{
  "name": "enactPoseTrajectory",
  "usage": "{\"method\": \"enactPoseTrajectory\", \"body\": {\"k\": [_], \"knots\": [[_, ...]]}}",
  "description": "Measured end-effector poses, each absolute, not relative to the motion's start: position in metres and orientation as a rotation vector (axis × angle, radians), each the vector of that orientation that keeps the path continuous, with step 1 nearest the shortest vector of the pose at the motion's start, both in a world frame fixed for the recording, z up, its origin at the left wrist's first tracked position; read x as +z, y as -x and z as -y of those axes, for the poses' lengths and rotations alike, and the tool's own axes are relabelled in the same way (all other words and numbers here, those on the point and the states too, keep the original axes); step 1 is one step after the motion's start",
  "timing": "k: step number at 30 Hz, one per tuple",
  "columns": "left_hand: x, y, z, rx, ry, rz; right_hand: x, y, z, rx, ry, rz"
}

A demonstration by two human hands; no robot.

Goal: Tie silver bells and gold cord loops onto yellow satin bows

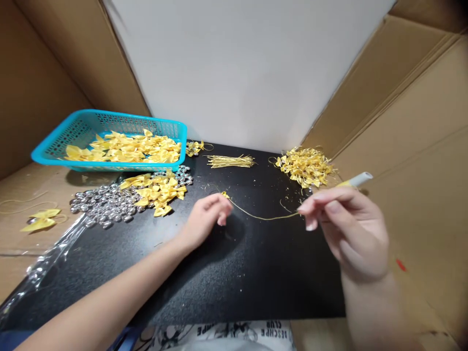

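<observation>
My left hand [208, 217] is closed in a pinch over the black table, with a small bit of yellow ribbon [225, 194] showing at its fingertips. A thin gold cord [263, 218] sags from there across to my right hand [354, 234], whose thumb and fingers are pinched at its other end. A slim tube-like tool [360, 179], pale at the tip and yellow lower down, sticks out from behind the right fingers. The fingers hide most of the ribbon piece and the rest of the tool.
A blue basket [47, 157] of yellow bows stands back left. Before it lie silver beads [109, 204] and loose bows [166, 192]. Cut gold cords [231, 161] lie at the back, beside a heap of corded bows [305, 165]. Cardboard walls [413, 112] flank the table.
</observation>
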State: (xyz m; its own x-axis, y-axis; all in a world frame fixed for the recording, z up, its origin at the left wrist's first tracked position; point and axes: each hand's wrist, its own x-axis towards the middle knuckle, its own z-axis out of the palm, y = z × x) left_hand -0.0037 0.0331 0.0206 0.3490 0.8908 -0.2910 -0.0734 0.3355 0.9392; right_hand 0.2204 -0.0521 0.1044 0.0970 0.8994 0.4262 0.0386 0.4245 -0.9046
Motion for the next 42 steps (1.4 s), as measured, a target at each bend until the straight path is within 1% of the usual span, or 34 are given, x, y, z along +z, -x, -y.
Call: {"method": "enactPoseTrajectory", "body": {"k": [2,4,6,9,12,14,16,18,22,24,26,30,34,39,42], "knots": [[0.023,-0.003,-0.018,0.848,-1.45,-0.801,0.104,-0.211,0.049,0.855,0.933,1.338],[0.021,-0.008,-0.011,0.732,-1.698,-0.685,0.104,-0.204,0.042,0.87,0.92,1.305],[0.016,-0.01,-0.012,0.583,-1.79,-0.671,0.102,-0.203,0.031,0.822,0.928,1.204],[0.007,-0.008,-0.023,0.526,-1.552,-0.675,0.091,-0.213,0.011,0.566,0.996,1.035],[0.005,-0.004,-0.035,0.744,-0.997,-0.627,0.068,-0.228,-0.004,0.183,1.188,1.086],[0.008,-0.002,-0.042,0.887,-0.723,-0.603,0.052,-0.232,-0.007,0.121,1.324,1.304],[0.01,-0.001,-0.046,0.956,-0.589,-0.605,0.039,-0.23,-0.005,0.275,1.385,1.564],[0.01,0.0,-0.048,0.976,-0.555,-0.623,0.032,-0.222,0.001,0.512,1.343,1.765],[0.005,-0.002,-0.046,0.967,-0.725,-0.709,0.031,-0.203,0.012,0.868,1.142,1.935],[0.001,-0.005,-0.042,0.908,-0.915,-0.773,0.032,-0.196,0.015,0.937,1.092,1.88],[-0.001,-0.007,-0.037,0.802,-1.13,-0.821,0.03,-0.19,0.017,0.938,1.089,1.748],[0.0,-0.01,-0.027,0.558,-1.427,-0.764,0.021,-0.183,0.017,0.932,1.187,1.471],[0.002,-0.011,-0.022,0.437,-1.475,-0.679,0.014,-0.181,0.016,1.081,1.251,1.226],[0.004,-0.011,-0.021,0.451,-1.402,-0.649,0.012,-0.179,0.012,1.334,1.197,0.966],[0.003,-0.012,-0.021,0.457,-1.373,-0.65,0.013,-0.179,0.011,1.345,1.192,0.91]]}}
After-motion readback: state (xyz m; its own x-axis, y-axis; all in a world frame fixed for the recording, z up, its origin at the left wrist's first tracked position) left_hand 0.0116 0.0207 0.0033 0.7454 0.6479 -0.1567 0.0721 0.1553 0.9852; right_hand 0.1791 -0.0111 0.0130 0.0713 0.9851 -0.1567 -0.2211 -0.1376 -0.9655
